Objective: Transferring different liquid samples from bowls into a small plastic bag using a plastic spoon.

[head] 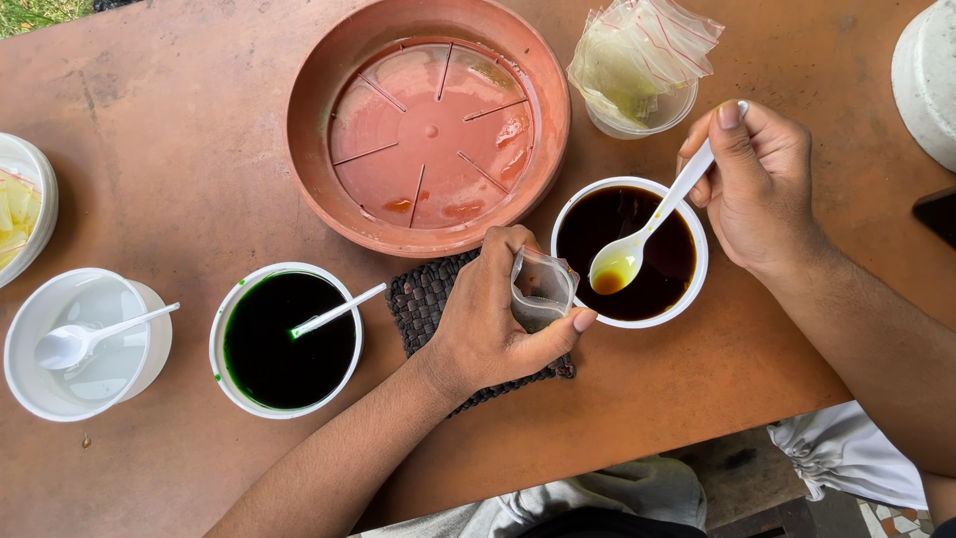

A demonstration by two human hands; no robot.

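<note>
My left hand (493, 324) grips a small clear plastic bag (541, 289) with its mouth held open, just left of a white bowl of dark brown liquid (689, 299). My right hand (757, 184) holds a white plastic spoon (637, 239) by its handle. The spoon's scoop hovers over the brown bowl with a little amber liquid in it. Under my left hand lies a dark woven mat (423, 299).
A white bowl of dark green liquid (221, 344) with a spoon stands left of the mat. Farther left is a white bowl (25, 374) holding a spoon. A terracotta saucer (319, 130) sits behind. A cup stuffed with plastic bags (642, 60) stands at the back right.
</note>
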